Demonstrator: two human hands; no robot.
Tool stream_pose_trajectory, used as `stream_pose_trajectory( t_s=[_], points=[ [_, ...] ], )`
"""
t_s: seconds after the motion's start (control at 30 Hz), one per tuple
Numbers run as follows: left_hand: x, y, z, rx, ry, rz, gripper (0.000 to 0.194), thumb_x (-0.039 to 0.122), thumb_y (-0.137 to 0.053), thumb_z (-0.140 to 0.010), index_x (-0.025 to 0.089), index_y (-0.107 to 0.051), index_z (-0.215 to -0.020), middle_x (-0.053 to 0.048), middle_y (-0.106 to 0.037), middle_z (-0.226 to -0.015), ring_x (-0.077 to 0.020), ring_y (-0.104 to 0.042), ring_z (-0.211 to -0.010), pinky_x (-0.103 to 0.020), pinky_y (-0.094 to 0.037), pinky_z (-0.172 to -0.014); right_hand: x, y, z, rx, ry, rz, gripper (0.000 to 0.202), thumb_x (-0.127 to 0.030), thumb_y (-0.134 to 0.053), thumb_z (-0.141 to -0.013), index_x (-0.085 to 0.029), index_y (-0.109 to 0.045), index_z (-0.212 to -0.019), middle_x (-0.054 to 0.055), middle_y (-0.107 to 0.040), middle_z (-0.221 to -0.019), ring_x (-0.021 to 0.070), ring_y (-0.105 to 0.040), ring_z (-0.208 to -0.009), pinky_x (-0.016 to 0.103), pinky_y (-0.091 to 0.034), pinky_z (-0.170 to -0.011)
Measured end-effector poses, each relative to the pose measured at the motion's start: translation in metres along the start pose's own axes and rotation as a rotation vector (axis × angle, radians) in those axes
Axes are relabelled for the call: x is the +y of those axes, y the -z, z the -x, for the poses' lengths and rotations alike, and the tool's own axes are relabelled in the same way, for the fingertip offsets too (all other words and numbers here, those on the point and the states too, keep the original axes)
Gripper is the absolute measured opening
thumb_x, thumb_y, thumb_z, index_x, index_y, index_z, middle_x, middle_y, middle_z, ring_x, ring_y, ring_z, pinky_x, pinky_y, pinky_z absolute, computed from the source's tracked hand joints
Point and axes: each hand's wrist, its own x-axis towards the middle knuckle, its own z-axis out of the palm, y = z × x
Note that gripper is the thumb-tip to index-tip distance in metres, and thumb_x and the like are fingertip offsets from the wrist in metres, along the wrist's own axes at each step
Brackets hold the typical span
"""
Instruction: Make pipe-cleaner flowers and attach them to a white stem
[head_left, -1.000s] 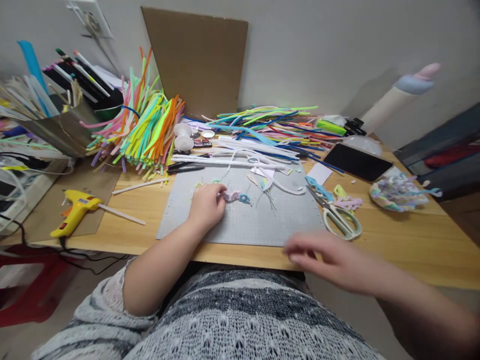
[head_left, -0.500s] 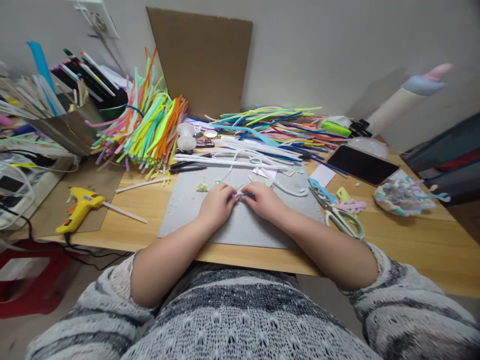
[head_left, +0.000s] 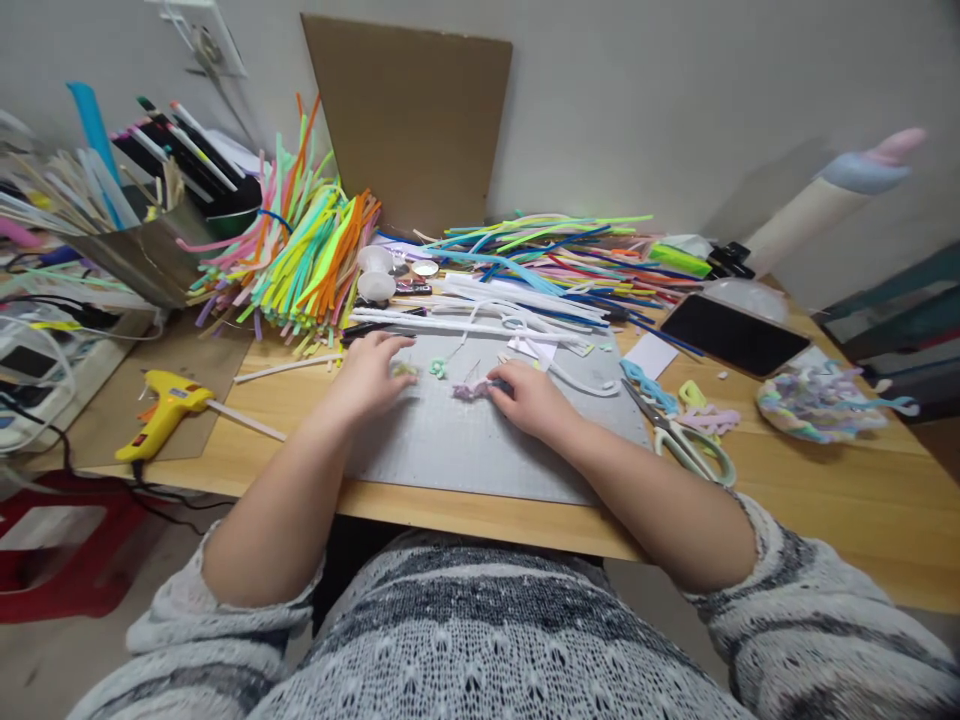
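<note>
My right hand (head_left: 531, 398) is closed in a pinch on one end of a small lilac twisted pipe-cleaner piece (head_left: 469, 390), low over the grey cutting mat (head_left: 465, 450). My left hand (head_left: 369, 377) is apart from it on the left of the mat, its thumb and fingers spread around a small pale yellow piece (head_left: 406, 369). Whether the fingers touch that piece cannot be made out. A small mint-green curled piece (head_left: 438, 368) lies between my hands. Behind them, white pipe cleaners (head_left: 480, 322) lie across the back of the mat.
On the left rests a yellow glue gun (head_left: 161, 410) beside a bundle of colourful pipe cleaners (head_left: 307, 260). To the right are scissors (head_left: 694, 450), a phone (head_left: 735, 332) and a pastel fuzzy bundle (head_left: 810, 405). A brown board (head_left: 412, 120) leans on the wall.
My left hand has let go of the lilac piece and moved left to the yellow piece, its fingers opening. My right hand stays near the same spot with the lilac piece.
</note>
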Motion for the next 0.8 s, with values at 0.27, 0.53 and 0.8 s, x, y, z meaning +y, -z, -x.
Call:
stream_pose_trajectory(
  t_s=[0.27, 0.53, 0.8],
  points=[
    [0.0, -0.018, -0.029, -0.224, -0.134, 0.058, 0.039, 0.015, -0.054, -0.072, 0.021, -0.063, -0.11, -0.008, -0.056, -0.11, -0.0214, -0.058, -0.094, -0.034, -0.045, -0.088, -0.001, -0.001, 0.001, -0.023, -0.021, 0.02, 0.018, -0.024, -0.05, -0.085, -0.018, -0.061, -0.097, 0.008, -0.063, -0.099, 0.0207, -0.057, -0.094, 0.031, -0.042, -0.08],
    [0.012, -0.023, -0.032, -0.329, -0.179, 0.09, 0.018, 0.023, -0.053, -0.076, 0.017, -0.066, -0.087, -0.007, -0.06, -0.091, -0.0216, -0.058, -0.088, -0.033, -0.044, -0.083, -0.003, 0.001, 0.0, -0.044, -0.039, 0.02, 0.022, -0.027, -0.052, -0.085, -0.018, -0.059, -0.104, 0.009, -0.063, -0.104, 0.0201, -0.058, -0.095, 0.031, -0.043, -0.082],
    [0.019, -0.02, -0.013, -0.38, -0.201, 0.17, 0.036, 0.031, -0.062, -0.074, 0.019, -0.06, -0.107, -0.008, -0.057, -0.106, -0.0228, -0.057, -0.097, -0.035, -0.044, -0.085, -0.009, 0.004, 0.003, -0.066, -0.03, 0.066, 0.028, -0.028, -0.054, -0.085, -0.019, -0.056, -0.111, 0.008, -0.062, -0.11, 0.0218, -0.056, -0.104, 0.031, -0.043, -0.083]
  ],
)
